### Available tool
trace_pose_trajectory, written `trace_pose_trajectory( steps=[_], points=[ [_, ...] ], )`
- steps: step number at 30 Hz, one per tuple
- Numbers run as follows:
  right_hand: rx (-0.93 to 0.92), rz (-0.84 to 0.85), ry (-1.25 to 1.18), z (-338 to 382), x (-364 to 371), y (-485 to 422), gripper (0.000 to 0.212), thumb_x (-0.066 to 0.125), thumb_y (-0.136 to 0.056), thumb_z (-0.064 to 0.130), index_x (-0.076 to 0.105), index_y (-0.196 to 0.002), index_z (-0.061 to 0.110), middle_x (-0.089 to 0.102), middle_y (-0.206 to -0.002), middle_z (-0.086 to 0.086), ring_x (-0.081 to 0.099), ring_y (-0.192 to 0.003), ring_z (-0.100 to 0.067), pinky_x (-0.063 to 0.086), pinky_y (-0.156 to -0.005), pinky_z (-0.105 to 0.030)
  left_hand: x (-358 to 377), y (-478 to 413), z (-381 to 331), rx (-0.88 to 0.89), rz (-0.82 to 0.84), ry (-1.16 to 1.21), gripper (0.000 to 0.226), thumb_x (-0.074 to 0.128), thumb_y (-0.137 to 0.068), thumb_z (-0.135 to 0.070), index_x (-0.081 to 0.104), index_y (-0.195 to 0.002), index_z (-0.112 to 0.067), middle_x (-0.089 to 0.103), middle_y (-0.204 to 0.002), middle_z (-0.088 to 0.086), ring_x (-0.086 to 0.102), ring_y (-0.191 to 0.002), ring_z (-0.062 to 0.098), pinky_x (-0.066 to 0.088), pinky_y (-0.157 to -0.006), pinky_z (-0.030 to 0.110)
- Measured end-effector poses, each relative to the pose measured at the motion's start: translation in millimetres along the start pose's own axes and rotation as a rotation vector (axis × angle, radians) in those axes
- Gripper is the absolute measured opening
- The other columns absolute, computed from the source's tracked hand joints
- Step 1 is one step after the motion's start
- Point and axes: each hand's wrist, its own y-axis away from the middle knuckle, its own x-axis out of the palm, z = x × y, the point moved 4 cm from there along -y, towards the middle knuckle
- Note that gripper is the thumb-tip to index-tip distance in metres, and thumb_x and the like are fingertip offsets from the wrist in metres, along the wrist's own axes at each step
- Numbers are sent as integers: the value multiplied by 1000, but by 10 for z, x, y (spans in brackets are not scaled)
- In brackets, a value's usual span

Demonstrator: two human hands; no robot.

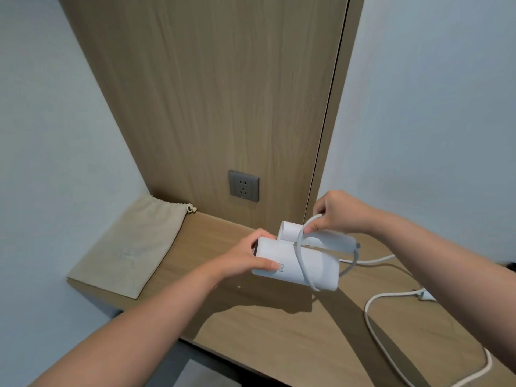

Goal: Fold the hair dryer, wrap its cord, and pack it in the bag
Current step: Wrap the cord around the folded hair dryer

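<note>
A white hair dryer (312,265), folded with its handle lying alongside the barrel, is held just above the wooden shelf (251,317). My left hand (251,256) grips the barrel's left end. My right hand (336,215) pinches the white cord (374,325) above the dryer, and one loop of it crosses the barrel. The rest of the cord trails over the shelf to the right, with the plug (424,295) lying near my right forearm. A beige drawstring bag (131,247) lies flat at the shelf's left end.
A grey wall socket (243,185) sits in the wood panel behind the shelf. Pale walls close in on the left and right. The shelf's front edge runs diagonally below my arms, with floor beneath.
</note>
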Motion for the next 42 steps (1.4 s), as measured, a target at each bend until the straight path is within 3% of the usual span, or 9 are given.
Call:
trace_pose_trajectory(
  steps=[3,8,12,17,23,34,37,39,42],
  points=[
    [-37,103,-76,-6,69,-12,47,69,-73,55,70,-72,8,57,-67,-5,46,-62,-14,36,-57,-29,-18,10,-21,-2,72,14,62,78,-64,-26,51,-119,-16,55,-108,0,57,-100,13,52,-84,36],
    [-49,204,-124,63,184,4,52,51,-86,57,64,-71,9,51,-66,-1,44,-61,-13,36,-58,-28,-31,-26,-58,-30,118,-1,67,78,-59,-38,52,-119,-22,55,-118,9,57,-108,23,50,-91,50],
    [-24,212,-254,59,247,39,41,51,-87,55,66,-70,21,60,-71,4,53,-66,-11,41,-63,-26,-26,-53,-116,-98,200,-38,69,77,-62,-30,49,-124,-18,53,-114,2,56,-106,17,52,-88,41],
    [-24,232,-341,104,286,33,50,54,-86,54,69,-83,7,61,-75,-3,54,-67,-14,41,-63,-29,-44,-112,-287,-97,175,-207,73,75,-57,-50,58,-119,-16,62,-114,1,61,-103,17,51,-91,36],
    [-7,273,-407,103,346,12,34,53,-89,50,68,-77,21,65,-75,6,59,-71,-11,44,-66,-26,13,-179,-421,-102,233,-321,26,73,-83,-32,67,-108,-30,69,-111,-8,65,-101,12,49,-83,23],
    [29,401,-492,-21,335,-36,35,53,-90,46,72,-89,17,72,-89,-3,67,-83,-17,52,-76,-32,67,-264,-284,-76,161,-227,40,78,-73,-33,70,-111,-19,72,-110,-1,67,-103,20,53,-90,34],
    [-7,401,-564,-111,224,-86,23,55,-93,29,71,-84,14,66,-81,-6,61,-76,-21,48,-68,-29,7,-248,-244,-76,151,-178,49,78,-67,-39,70,-110,-18,71,-110,2,66,-105,24,52,-92,37],
    [-28,377,-705,-197,181,-126,32,53,-94,14,68,-66,17,59,-68,-8,50,-66,-20,41,-63,-25,-21,-225,-197,-76,156,-129,61,75,-58,-49,70,-109,-17,71,-113,5,66,-106,25,52,-95,41],
    [38,309,-720,-351,227,-176,26,59,-89,15,69,-65,16,59,-69,-10,52,-57,-13,44,-55,-19,-25,-199,-129,-82,171,-10,59,74,-55,-47,68,-105,-18,71,-110,4,67,-103,22,52,-93,38]
  ],
)
